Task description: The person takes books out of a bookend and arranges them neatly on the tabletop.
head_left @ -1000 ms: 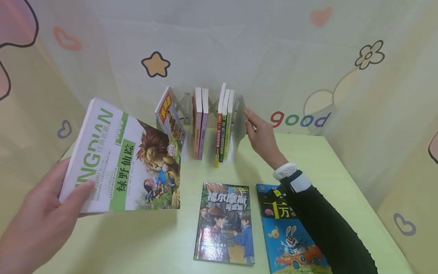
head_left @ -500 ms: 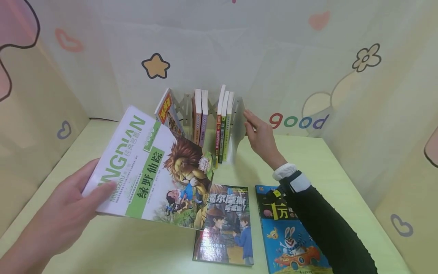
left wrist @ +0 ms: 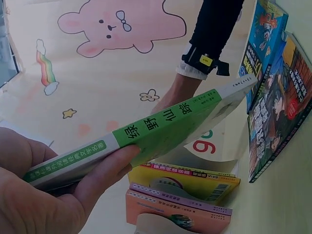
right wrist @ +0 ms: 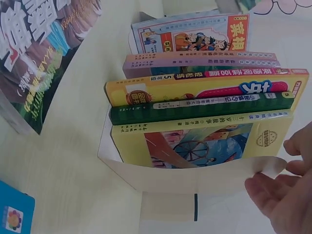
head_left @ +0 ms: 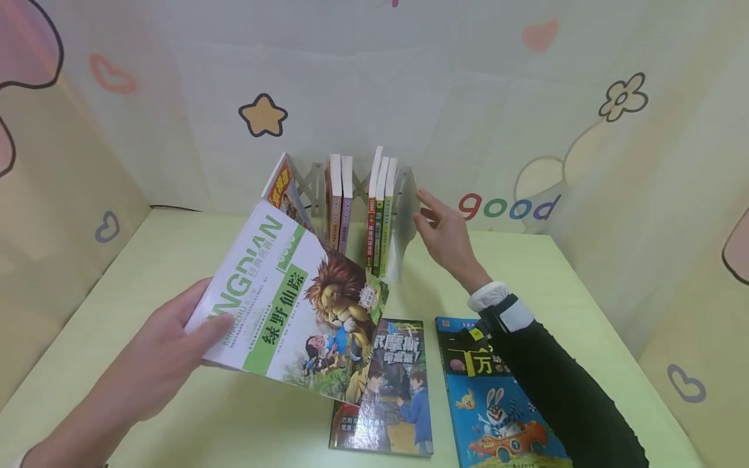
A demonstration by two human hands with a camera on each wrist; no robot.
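Note:
In the head view my left hand [head_left: 170,351] grips a white and green paperback book [head_left: 281,309] with a lion on its cover, thumb on the front. The left wrist view shows its green spine [left wrist: 161,119] tilted, above the standing books. My right hand [head_left: 449,240] is at the right end plate [head_left: 405,208] of a metal expanding bookend, its fingertips right at the plate's edge, thumb and fingers apart. Against that plate stand several books; a yellow one [right wrist: 200,141] is nearest to it. Two thin books [head_left: 341,208] stand further left, and another book [head_left: 283,195] leans at the left end.
A detective comic book [head_left: 400,416] lies on the pale table [head_left: 281,435], partly covered in the head view by the held book. Right of it lies a blue book [head_left: 497,416], partly under my right sleeve. A printed curtain [head_left: 351,84] hangs behind and at both sides.
My left hand has carried the white and green book to the right, in front of the standing books and over the comic book. The right hand stays at the end plate, its fingers slightly more spread.

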